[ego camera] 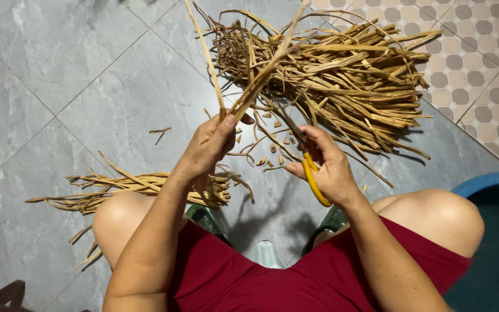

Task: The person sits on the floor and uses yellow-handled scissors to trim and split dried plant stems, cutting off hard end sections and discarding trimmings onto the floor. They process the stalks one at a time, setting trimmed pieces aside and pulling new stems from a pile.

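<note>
My left hand grips a few long dried straw-coloured strips that rise up and to the right from my fist. My right hand holds yellow-handled scissors, with the blades pointing up toward the strips near their lower end. A big loose pile of the same dried strips lies on the grey tiled floor beyond my hands. A smaller bundle of strips lies on the floor to the left, partly behind my left knee. Small cut-off bits are scattered between my hands.
I sit low with both knees apart, in red shorts. A blue round tub stands at my right. Patterned tiles begin at the far right. A dark wooden piece shows at the bottom left corner.
</note>
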{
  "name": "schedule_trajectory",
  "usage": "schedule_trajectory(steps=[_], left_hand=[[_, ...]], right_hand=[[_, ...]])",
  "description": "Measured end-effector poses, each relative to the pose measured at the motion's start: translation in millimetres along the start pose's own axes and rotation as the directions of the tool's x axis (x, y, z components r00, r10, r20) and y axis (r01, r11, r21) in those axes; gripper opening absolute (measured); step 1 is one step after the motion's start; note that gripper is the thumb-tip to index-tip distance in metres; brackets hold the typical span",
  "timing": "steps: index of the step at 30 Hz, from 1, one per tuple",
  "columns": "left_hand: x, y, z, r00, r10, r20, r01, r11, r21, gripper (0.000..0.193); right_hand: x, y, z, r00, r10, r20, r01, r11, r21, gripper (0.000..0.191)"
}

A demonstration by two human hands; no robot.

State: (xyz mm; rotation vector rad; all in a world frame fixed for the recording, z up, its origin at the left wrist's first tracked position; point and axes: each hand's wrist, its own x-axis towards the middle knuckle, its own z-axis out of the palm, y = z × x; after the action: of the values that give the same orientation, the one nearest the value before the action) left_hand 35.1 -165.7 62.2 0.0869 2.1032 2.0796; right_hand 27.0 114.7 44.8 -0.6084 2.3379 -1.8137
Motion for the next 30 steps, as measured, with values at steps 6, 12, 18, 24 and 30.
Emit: schedule_trajectory(steps=[6, 12, 18, 24, 30], left_hand=[[-3, -1, 7, 0.999, 0.011, -0.049, 0.001, 0.973, 0.23, 0.048], [-7, 6, 7, 0.988, 0.154, -0.019, -0.124, 0.859, 0.497, 0.039], [-10, 9, 10, 0.992, 0.122, 0.026, -0.111, 0.771, 0.627, 0.032], [-12, 7, 4, 0.999, 0.047, -0.005, -0.036, 0.82, 0.571, 0.032], [-17, 4, -4, 1.0, 0.028, -0.012, -0.015, 0.81, 0.587, 0.034]], right_hand=[[6, -14, 0, 1.0, -0.015, -0.013, 0.013, 0.984, -0.176, 0.071], [14, -25, -8, 1.0, 0.005, 0.0, -0.005, 0.949, -0.316, 0.076], [17, -31, -10, 0.986, 0.169, -0.012, -0.161, 0.913, -0.375, 0.074], [15, -18, -5, 0.979, 0.203, 0.032, -0.204, 0.979, 0.021, 0.04], [15, -9, -20, 0.972, 0.231, -0.046, -0.225, 0.968, 0.109, 0.046]])
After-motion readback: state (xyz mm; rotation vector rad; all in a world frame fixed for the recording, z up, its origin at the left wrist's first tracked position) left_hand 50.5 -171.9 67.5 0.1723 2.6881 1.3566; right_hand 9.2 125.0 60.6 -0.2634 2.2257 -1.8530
